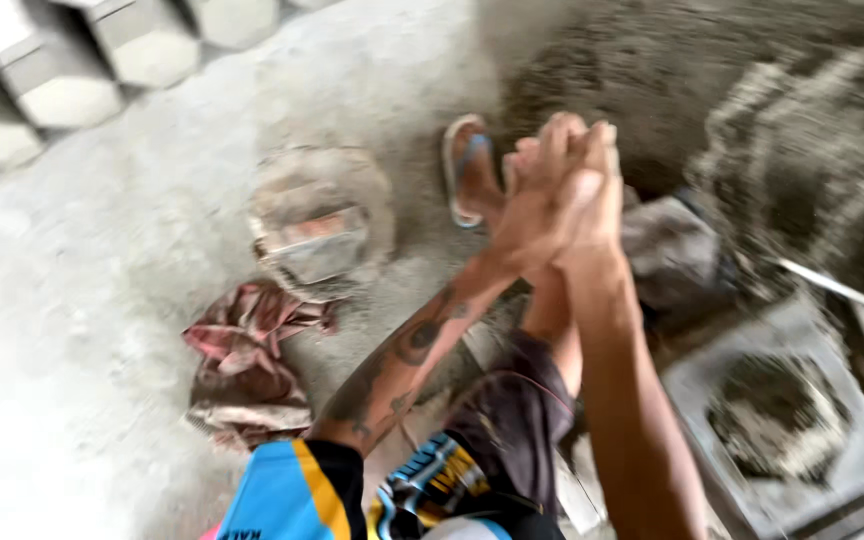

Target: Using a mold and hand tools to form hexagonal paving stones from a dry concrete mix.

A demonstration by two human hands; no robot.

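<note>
Grey, dusty concrete covers the floor (122,250) where the person squats, and both hands are raised together in front of the knee. The left hand (537,215) and the right hand (592,195) press palm against palm, the fingers (562,135) stretched out nearly straight and overlapping; nothing shows between them, so they hold only each other. The picture is blurred by motion, so whether grit clings to the skin cannot be told.

Below and right of the hands sits a square metal mould (782,420), its hollow partly filled with a dark, damp mix. Beyond it a heap of the same sandy mix (732,90) rises at the top right. A foot in a sandal (467,170) rests just behind the hands. To the left lie a round, dirt-caked bucket (322,220) and, nearer the person, a crumpled reddish rag (242,360). Pale finished blocks (62,70) stand in rows at the top left, well apart from the rest.

Judging from the pose, rubbing the palms clean goes best with the hands held over the mould or heap, so loose mix falls there and not on the clothes.
</note>
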